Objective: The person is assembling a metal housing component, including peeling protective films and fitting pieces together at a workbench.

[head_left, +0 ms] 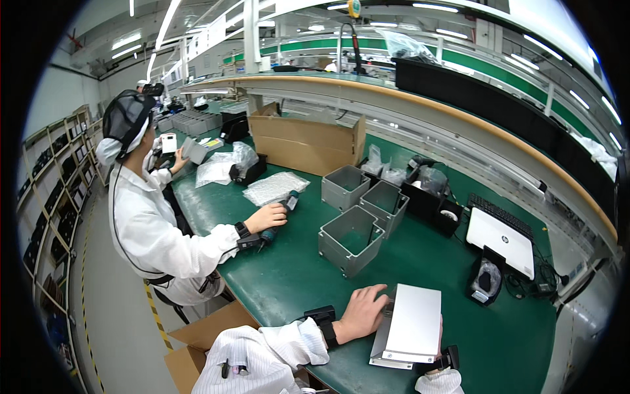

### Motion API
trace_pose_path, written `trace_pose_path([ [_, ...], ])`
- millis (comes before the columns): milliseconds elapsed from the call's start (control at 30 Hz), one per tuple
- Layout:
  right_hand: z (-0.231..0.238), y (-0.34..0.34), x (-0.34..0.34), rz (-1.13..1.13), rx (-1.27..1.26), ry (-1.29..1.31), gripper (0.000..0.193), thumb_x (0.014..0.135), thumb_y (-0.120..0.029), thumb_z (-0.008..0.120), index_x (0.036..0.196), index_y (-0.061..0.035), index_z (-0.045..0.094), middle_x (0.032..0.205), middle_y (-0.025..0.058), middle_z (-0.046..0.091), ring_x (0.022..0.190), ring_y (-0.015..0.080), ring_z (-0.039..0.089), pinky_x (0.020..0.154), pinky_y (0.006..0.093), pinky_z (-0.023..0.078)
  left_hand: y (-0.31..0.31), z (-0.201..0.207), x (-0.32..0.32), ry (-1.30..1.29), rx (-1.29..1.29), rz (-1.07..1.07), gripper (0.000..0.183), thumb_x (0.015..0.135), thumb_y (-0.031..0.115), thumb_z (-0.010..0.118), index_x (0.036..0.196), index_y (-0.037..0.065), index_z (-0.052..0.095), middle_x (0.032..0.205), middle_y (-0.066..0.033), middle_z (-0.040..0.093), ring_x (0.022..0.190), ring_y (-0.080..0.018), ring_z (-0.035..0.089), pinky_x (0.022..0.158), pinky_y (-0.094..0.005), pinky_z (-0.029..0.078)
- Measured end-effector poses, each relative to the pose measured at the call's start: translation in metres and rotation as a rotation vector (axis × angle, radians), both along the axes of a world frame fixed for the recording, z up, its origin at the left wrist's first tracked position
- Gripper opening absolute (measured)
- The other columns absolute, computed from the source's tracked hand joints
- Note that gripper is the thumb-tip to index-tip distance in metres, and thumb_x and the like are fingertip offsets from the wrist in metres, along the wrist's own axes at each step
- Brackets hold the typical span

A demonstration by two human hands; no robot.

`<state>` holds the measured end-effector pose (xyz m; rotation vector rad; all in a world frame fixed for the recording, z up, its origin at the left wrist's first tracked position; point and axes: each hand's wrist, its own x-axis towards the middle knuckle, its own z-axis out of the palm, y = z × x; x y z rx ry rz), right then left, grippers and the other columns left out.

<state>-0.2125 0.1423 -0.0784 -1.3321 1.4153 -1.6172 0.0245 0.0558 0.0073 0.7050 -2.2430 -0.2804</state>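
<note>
A silver-white sheet-metal housing [413, 322] with folded lower flanges stands tilted near the front edge of the green table, between my hands. My left hand [363, 314] is at its left side, fingers stretched out and apart, the tips at its upper left edge. Only a strip of my right hand [441, 328] shows along the right side, where it grips the housing; its fingers are hidden behind the metal. Beyond my hands stand several open grey boxes, the nearest grey box [350, 241] having a cavity that faces up.
To the left, a co-worker [161, 203] rests one hand on a power screwdriver [269, 233]. Bubble wrap [275, 188] and a cardboard box [305, 141] lie farther back. At right are a white laptop [502, 240], a keyboard [502, 213] and a black bin [487, 276] with a bagged part.
</note>
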Motion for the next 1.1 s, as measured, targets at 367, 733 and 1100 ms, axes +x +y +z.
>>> trace_pose_path([
  [367,0.061,-0.002,0.041,-0.172,0.093,0.098,0.050,0.100,-0.030,0.054,0.139,0.0010,0.046,0.136,0.0212,0.050,0.128,0.0329,0.048,0.107,0.0367,0.041,-0.006,0.001,-0.001,0.083,0.087,-0.108,0.040,0.078,0.011,0.065,0.115,-0.002,0.058,0.126,-0.0241,0.053,0.113,-0.0432,0.053,0.095,-0.0504,0.042],
  [733,0.043,0.001,0.030,-0.033,-0.016,0.438,0.084,0.090,-0.035,0.064,0.154,-0.0037,0.019,0.153,0.0209,0.031,0.133,0.0394,0.040,0.113,0.0470,0.032,0.002,0.004,-0.022,0.119,0.280,-0.185,0.033,0.074,0.011,0.075,0.106,0.001,0.070,0.115,-0.0180,0.059,0.103,-0.0371,0.059,0.086,-0.0422,0.050],
  [1100,0.072,0.011,0.040,-0.184,0.034,0.565,0.056,0.092,-0.024,0.057,0.140,0.0017,0.042,0.139,0.0201,0.045,0.124,0.0359,0.045,0.105,0.0436,0.040,-0.010,-0.013,-0.028,0.442,0.787,-0.287,0.031,0.094,0.011,0.054,0.121,-0.005,0.058,0.113,-0.0128,0.062,0.099,-0.0244,0.065,0.082,-0.0329,0.052],
])
